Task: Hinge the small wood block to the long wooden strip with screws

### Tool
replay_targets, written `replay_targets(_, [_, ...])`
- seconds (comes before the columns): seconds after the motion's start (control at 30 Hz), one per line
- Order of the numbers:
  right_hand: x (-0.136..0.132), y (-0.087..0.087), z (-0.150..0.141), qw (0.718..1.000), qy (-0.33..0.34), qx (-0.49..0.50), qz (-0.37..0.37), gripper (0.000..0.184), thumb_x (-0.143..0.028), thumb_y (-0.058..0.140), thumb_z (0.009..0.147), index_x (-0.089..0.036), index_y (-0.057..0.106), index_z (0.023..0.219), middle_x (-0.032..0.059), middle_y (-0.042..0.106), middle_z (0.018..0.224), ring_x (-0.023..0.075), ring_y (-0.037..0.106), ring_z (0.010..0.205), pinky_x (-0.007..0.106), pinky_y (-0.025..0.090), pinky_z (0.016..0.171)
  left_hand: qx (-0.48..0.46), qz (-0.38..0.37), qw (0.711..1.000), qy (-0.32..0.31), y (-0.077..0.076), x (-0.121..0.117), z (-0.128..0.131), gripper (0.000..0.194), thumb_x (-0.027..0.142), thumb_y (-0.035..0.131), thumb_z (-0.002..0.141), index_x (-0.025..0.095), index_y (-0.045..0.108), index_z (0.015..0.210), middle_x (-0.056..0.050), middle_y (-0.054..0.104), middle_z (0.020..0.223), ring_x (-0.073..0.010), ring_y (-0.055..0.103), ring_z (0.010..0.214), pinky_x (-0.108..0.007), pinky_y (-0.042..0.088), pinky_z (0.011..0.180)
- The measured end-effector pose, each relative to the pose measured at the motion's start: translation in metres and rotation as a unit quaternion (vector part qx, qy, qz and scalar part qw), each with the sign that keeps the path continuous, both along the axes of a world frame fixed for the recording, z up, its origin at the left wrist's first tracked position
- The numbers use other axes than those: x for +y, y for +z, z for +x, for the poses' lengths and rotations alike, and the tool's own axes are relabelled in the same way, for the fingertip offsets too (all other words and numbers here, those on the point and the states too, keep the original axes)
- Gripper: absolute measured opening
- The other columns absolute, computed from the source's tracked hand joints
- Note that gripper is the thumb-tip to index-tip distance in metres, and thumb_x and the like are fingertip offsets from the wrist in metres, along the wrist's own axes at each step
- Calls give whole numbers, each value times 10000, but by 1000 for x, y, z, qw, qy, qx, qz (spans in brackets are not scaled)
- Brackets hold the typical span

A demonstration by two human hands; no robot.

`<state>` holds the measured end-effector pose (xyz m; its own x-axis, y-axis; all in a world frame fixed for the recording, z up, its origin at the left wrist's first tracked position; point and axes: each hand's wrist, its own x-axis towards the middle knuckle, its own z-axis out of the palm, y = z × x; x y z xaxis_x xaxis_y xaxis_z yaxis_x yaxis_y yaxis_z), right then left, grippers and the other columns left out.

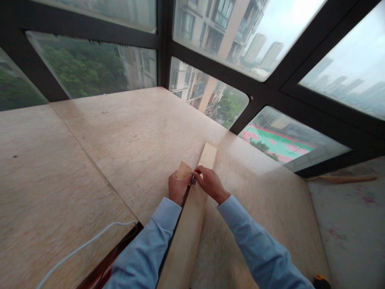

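Observation:
A long pale wooden board (186,237) runs from the bottom of the view away toward the window. My left hand (177,188) is closed around a small flat wooden piece (183,170) at the board's left edge. My right hand (209,184) rests over the board with thumb and index finger pinched together. Between the two hands, at the board's edge, a small dark metal part (193,181) shows, touching or almost touching the right fingertips. Its kind is too small to make out, and the fingers partly cover it.
The stone-patterned ledge (120,132) carries a seam on its left. A white cable (87,241) curves over it near a dark reddish edge (111,257). Dark window frames (207,58) enclose the far side. A yellow-and-black object (321,281) shows at bottom right.

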<state>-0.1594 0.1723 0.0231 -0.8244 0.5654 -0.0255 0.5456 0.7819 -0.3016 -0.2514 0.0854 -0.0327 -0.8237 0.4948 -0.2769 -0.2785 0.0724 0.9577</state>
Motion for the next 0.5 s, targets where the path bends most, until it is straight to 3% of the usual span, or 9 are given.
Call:
replay_targets(0.23, [-4, -12, 3, 999, -9, 38, 7, 165, -251, 492, 988, -178, 640, 991, 107, 711, 996, 216, 663, 790, 288, 402, 638, 17, 11, 1000, 12, -1, 1, 1, 276, 272, 766, 555, 114, 666, 758, -44, 671, 691, -160, 600, 601, -227, 442, 480])
replay_targets(0.5, [8, -30, 5, 984, -20, 166, -58, 113, -196, 553, 937, -201, 654, 884, 50, 715, 910, 196, 653, 864, 295, 477, 773, 5, 13, 1000, 9, 0, 1, 2, 264, 255, 753, 558, 113, 653, 757, -33, 651, 667, -154, 577, 578, -224, 424, 458])
